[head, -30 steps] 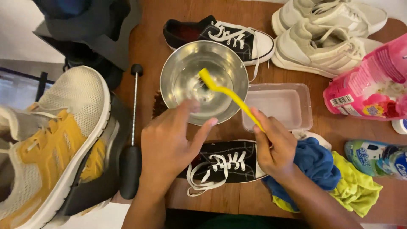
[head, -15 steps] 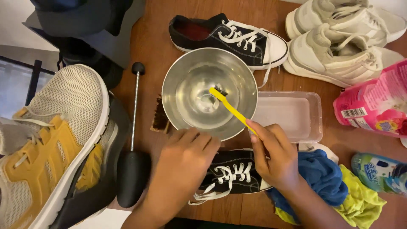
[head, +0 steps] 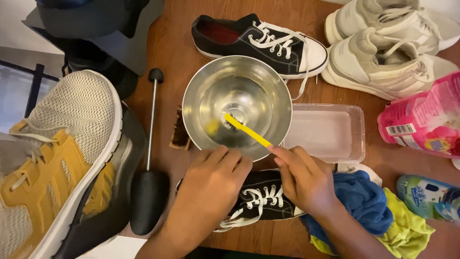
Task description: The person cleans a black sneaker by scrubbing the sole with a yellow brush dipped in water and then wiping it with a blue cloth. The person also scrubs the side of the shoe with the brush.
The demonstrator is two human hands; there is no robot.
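Yellow toothbrush [head: 247, 130] in steel bowl [head: 268, 86]

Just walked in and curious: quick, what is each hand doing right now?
Left hand: no grip, fingers resting against the rim of the round shiny metal bowl.
Right hand: closed on the thin yellow plastic brush dipped into that bowl.

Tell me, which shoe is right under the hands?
The black lace-up sneaker at the table's near edge, partly covered by both hands. Its twin lies beyond the metal bowl.
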